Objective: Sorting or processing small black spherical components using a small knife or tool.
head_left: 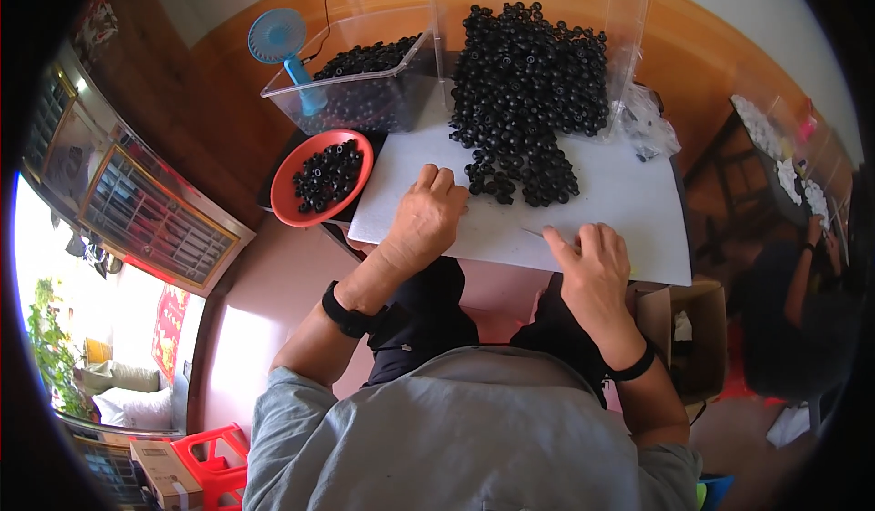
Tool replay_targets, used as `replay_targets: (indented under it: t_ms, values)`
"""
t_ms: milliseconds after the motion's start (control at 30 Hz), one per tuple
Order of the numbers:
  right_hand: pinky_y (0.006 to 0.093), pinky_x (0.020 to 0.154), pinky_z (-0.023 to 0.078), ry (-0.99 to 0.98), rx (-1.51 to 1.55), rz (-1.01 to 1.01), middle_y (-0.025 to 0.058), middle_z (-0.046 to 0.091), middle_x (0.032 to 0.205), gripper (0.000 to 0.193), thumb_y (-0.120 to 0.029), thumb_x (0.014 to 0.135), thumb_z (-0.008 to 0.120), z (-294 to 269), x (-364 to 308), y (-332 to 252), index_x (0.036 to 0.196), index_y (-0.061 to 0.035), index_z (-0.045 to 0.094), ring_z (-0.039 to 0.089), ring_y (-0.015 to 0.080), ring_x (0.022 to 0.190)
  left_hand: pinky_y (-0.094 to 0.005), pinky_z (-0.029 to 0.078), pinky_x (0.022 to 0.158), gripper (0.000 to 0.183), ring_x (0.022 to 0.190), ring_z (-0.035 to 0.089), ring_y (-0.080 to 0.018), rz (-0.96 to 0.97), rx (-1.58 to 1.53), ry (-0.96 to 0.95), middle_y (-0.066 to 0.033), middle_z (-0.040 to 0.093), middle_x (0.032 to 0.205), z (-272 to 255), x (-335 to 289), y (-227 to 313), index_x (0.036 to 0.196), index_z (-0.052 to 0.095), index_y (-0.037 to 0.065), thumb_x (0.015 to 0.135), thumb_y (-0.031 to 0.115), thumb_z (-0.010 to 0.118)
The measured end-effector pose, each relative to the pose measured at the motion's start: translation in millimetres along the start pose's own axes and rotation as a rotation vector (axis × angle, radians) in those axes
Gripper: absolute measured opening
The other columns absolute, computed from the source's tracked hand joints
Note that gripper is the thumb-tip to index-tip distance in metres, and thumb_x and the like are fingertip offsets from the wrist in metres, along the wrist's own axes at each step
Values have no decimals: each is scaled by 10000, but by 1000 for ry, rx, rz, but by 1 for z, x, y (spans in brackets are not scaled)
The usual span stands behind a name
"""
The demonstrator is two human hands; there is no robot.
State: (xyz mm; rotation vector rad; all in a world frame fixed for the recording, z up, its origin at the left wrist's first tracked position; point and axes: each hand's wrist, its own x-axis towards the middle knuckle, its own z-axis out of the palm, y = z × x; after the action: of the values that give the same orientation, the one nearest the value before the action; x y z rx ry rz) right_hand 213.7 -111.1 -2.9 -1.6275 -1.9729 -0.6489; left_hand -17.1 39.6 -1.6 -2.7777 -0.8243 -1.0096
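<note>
On the white table, the black pile stretches away ahead — left hand nearer, curled, contents unclear; right hand pinches a thin tool.

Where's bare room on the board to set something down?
Widest: white board, right side, between bead heap, plastic bag and right hand. Smaller: between left hand and thin tool; also between red bowl and bead heap. Crowded: back middle, under the bead heap.

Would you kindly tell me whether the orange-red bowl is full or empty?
Neither: the bowl is partly filled, with black pieces heaped inside and bare inner wall showing at its left.
</note>
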Motion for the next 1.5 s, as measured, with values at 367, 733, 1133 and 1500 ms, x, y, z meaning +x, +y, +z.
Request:
replay_targets:
  t_ms: [367, 733, 1133, 1500]
  values:
    - [428, 640, 504, 23, 66, 100, 68, 602, 824, 103, -161, 875, 725, -3, 9, 5, 932, -101, 664, 615, 290, 770, -271, 491, 641, 256, 775, 604, -144, -740, -1265, -188, -88, 682, 954, -21, 7, 31, 1200, 696, -39, 1005, 107, 618]
    - [301, 547, 433, 2, 848, 518, 71, 583, 647, 214, -186, 942, 726, -1, 21, -7, 873, 2, 651, 529, 138, 564, -305, 516, 667, 240, 892, 629, -190, -695, -1773, -114, -125, 667, 1043, 6, -5, 41, 1225, 654, -45, 1019, 48, 572]
    - [335, 515, 438, 2, 715, 481, 85, 607, 615, 222, -216, 948, 719, 3, 27, -13, 842, -33, 650, 573, 208, 519, -278, 530, 719, 264, 833, 601, -151, -661, -1813, -92, -79, 660, 1019, 5, -6, 45, 1254, 674, -35, 1024, 21, 559]
    - [340, 512, 443, 34, 700, 466, 85, 618, 630, 195, -194, 943, 723, 2, 23, -15, 835, -47, 652, 582, 224, 527, -295, 556, 641, 261, 914, 632, -202, -606, -1780, -32, -110, 612, 1045, 4, -4, 50, 1231, 672, -78, 1000, 13, 592]
